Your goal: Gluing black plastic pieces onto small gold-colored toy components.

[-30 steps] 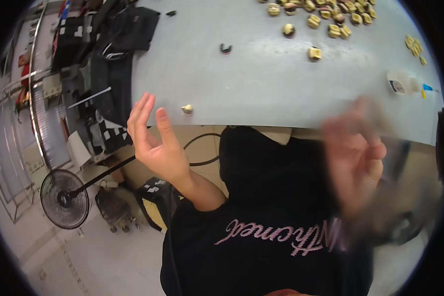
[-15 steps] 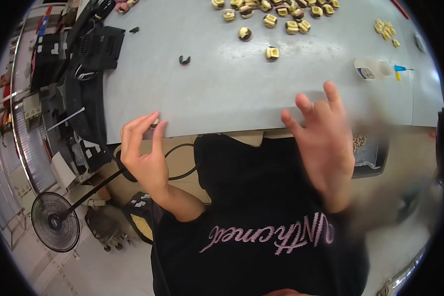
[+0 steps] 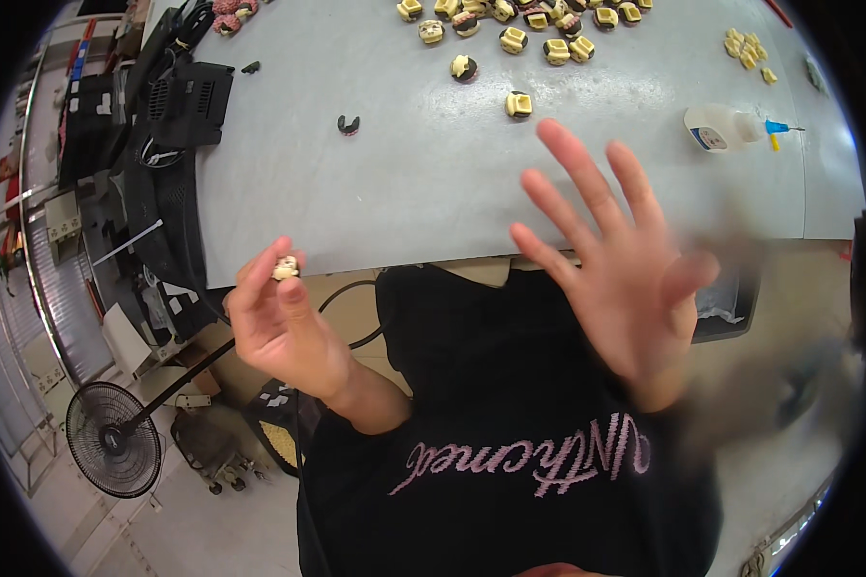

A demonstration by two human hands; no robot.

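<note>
We've got the small cream part pinched in our left hand by the table edge; right hand spread wide, empty, well apart, blurry

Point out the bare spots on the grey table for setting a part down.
Free: the wide near strip of the grey table, between the black clip and the glue bottle. Crowded: the far edge, with yellow parts, and the left side by black equipment.
</note>
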